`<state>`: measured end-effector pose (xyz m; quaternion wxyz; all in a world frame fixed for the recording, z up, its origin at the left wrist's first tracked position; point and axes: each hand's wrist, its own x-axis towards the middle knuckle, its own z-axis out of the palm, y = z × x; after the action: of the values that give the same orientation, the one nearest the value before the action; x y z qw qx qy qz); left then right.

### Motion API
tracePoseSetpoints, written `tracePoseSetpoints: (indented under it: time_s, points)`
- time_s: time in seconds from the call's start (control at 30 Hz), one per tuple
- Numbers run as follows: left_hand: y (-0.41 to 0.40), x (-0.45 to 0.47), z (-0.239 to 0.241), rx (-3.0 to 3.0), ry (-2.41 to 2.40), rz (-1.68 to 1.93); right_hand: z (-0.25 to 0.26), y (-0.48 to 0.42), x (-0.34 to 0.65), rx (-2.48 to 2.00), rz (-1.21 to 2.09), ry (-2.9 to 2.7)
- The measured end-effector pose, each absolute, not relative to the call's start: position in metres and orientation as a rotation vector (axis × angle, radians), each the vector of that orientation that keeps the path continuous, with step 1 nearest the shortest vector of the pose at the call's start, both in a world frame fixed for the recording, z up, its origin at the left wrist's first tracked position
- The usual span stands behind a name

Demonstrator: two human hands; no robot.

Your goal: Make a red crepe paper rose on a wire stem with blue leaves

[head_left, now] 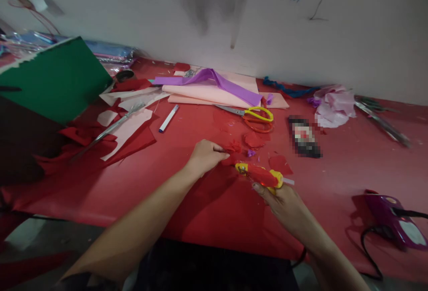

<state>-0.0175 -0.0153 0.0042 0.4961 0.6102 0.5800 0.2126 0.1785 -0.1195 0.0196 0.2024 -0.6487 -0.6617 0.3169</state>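
My left hand [206, 156] pinches a small piece of red crepe paper [230, 159] just above the red table. In my right hand [284, 199] is a red and yellow hot glue gun [262, 176], its nozzle pointing left at the red paper. A clear glue stick [288, 181] pokes out of its back end. Loose red petal-shaped pieces [280, 164] and a tiny purple scrap [251, 153] lie around the gun. Beyond them rest scissors [259, 118] with yellow and orange handles. Whether the nozzle touches the paper I cannot tell.
Folded pink paper [194, 94] with a purple strip [214, 79] lies at the back. A marker [169, 118] sits left of centre. Red and white scraps [130, 130] and a green board [60, 77] are at left. A blurred-out dark object [304, 136] and a purple corded device [396, 219] are at right.
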Motion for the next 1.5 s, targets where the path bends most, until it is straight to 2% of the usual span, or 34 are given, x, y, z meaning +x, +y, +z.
tracePoseSetpoints:
  time_s: [0.47,0.77,1.03,1.3,1.5]
  points:
    - [-0.015,-0.018,0.001,1.462,1.421,0.513,0.022,-0.122,0.184,-1.815,0.902,-1.785]
    - [-0.015,-0.018,-0.002,1.492,1.419,0.514,0.021,-0.129,0.194,-1.998,0.761,-1.796]
    - [-0.015,-0.016,0.002,1.451,1.432,0.517,0.023,-0.124,0.166,-1.773,0.906,-1.846]
    - [-0.014,-0.017,0.003,1.477,1.414,0.500,0.017,-0.120,0.163,-1.825,0.982,-1.818]
    - [-0.014,-0.016,0.004,1.465,1.436,0.500,0.021,-0.125,0.167,-1.875,0.918,-1.801]
